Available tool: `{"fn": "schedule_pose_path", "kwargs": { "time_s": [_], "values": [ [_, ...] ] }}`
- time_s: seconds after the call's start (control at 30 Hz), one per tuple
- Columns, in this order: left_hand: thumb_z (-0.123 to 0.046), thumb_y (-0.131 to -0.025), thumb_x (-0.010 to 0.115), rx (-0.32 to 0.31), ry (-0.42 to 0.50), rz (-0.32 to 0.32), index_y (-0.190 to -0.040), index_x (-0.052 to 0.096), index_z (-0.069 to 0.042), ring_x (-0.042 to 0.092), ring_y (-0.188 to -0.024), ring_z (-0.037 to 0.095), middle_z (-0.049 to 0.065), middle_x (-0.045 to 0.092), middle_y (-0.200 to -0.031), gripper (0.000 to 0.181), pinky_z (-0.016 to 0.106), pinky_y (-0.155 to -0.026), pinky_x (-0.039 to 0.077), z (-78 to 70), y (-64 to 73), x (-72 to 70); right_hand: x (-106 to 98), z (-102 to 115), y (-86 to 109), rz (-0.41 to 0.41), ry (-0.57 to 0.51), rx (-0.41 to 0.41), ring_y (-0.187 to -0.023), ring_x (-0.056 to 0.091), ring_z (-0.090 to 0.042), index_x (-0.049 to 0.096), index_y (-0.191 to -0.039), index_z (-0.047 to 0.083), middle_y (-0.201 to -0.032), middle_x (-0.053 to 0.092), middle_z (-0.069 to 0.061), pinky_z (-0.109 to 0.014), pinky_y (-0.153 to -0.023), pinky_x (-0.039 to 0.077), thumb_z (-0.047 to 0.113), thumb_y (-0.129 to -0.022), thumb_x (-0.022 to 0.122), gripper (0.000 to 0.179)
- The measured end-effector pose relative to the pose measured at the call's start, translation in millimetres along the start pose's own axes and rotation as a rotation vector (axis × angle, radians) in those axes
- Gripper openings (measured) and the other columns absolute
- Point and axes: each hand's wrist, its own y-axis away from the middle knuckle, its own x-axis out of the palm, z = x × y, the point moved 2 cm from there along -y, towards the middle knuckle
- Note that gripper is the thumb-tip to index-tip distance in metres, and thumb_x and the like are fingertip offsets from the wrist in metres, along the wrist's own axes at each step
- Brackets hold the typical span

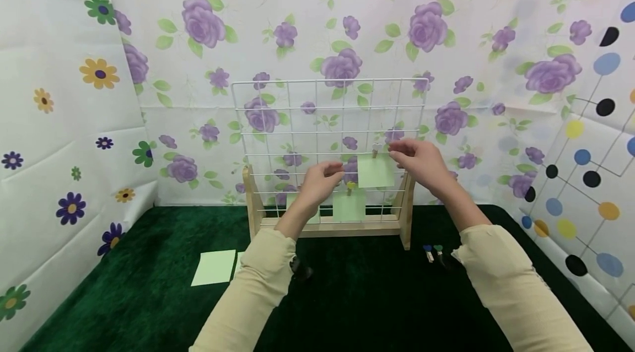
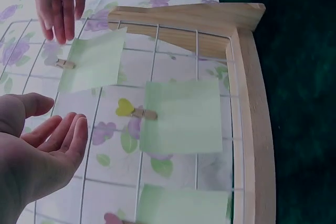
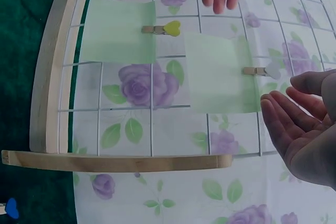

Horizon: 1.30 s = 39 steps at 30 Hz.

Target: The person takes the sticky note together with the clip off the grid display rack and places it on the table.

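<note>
A white wire grid point(image 1: 317, 133) stands upright in a wooden base point(image 1: 329, 229). A white heart-topped clothespin point(image 1: 375, 150) fastens a pale green paper square point(image 1: 375, 171) to it. Lower down, a yellow heart clothespin point(image 1: 350, 187) holds a second square point(image 1: 349, 209). A third square point(image 2: 181, 203) hangs beside that one, with a pink-topped clothespin point(image 2: 112, 217) at its edge. My right hand point(image 1: 423, 163) is just right of the white clothespin, fingers loosely bent around nothing. My left hand point(image 1: 319, 184), also holding nothing, hovers in front of the grid, left of the upper square, and partly covers the third.
On the dark green cloth point(image 1: 149, 269), a loose green paper square point(image 1: 213, 267) lies at left; another point(image 1: 239, 264) is partly behind my left sleeve. Blue point(image 1: 429, 253) and green heart clothespins point(image 1: 439, 250) lie at right. Flowered sheeting point(image 1: 297, 21) hangs behind the grid.
</note>
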Motion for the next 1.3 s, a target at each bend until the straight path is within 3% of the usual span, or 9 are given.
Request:
{"fn": "schedule_pose_path", "kwargs": {
  "time_s": [0.23, 0.5, 0.67, 0.93, 1.13, 1.3],
  "values": [
    [-0.012, -0.098, 0.056, -0.014, -0.046, -0.028, -0.131, 0.056, 0.000, 0.053, -0.120, 0.025, 0.012, 0.059, -0.128, 0.035, 0.036, -0.099, 0.043, -2.7, -7.3, 13.7, 6, 4, -8.6, 0.003, 0.013, 0.015, -0.106, 0.062, -0.032, 0.057, -0.128, -0.003, -0.125, 0.060, -0.019, -0.043, -0.086, 0.052, 0.017, -0.099, 0.055, 0.035],
    [-0.009, -0.097, 0.057, -0.033, -0.001, -0.050, -0.129, 0.057, 0.002, 0.055, -0.118, 0.026, 0.013, 0.061, -0.125, 0.034, 0.034, -0.096, 0.045, -4.6, -13.7, 25.6, 12, 10, -18.1, 0.023, 0.015, 0.012, -0.109, 0.060, -0.033, 0.057, -0.129, -0.005, -0.126, 0.060, -0.021, -0.041, -0.084, 0.053, 0.014, -0.100, 0.054, 0.035],
    [-0.009, -0.096, 0.058, -0.046, -0.003, -0.060, -0.128, 0.058, 0.000, 0.055, -0.117, 0.025, 0.012, 0.061, -0.124, 0.034, 0.033, -0.095, 0.046, -5.6, -16.4, 28.4, 15, 13, -22.7, 0.037, 0.017, 0.021, -0.102, 0.063, -0.034, 0.056, -0.130, -0.005, -0.126, 0.060, -0.022, -0.041, -0.083, 0.053, 0.014, -0.100, 0.054, 0.036],
    [-0.008, -0.094, 0.059, -0.069, 0.021, -0.079, -0.128, 0.059, -0.001, 0.058, -0.109, 0.024, 0.013, 0.062, -0.119, 0.034, 0.031, -0.084, 0.051, -4.9, -19.8, 30.3, 22, 14, -29.8, 0.070, -0.011, 0.030, -0.107, 0.061, -0.033, 0.054, -0.132, -0.005, -0.130, 0.057, -0.022, -0.039, -0.077, 0.055, 0.015, -0.100, 0.053, 0.037],
    [-0.007, -0.093, 0.059, -0.078, 0.038, -0.107, -0.127, 0.060, -0.001, 0.061, -0.097, 0.020, 0.013, 0.062, -0.117, 0.034, 0.024, -0.069, 0.049, -4.6, -24.2, 38.3, 23, 14, -31.8, 0.065, 0.021, 0.019, -0.096, 0.064, -0.033, 0.054, -0.133, -0.005, -0.128, 0.058, -0.021, -0.039, -0.072, 0.056, 0.016, -0.101, 0.052, 0.038],
    [-0.006, -0.092, 0.061, -0.066, 0.029, -0.163, -0.122, 0.063, -0.001, 0.062, -0.094, 0.018, 0.011, 0.066, -0.112, 0.031, 0.022, -0.069, 0.050, -3.5, -27.2, 42.3, 24, 12, -33.6, 0.070, 0.032, 0.010, -0.095, 0.065, -0.033, 0.055, -0.132, -0.005, -0.126, 0.059, -0.021, -0.037, -0.071, 0.056, 0.017, -0.101, 0.051, 0.038]
  ]
}}
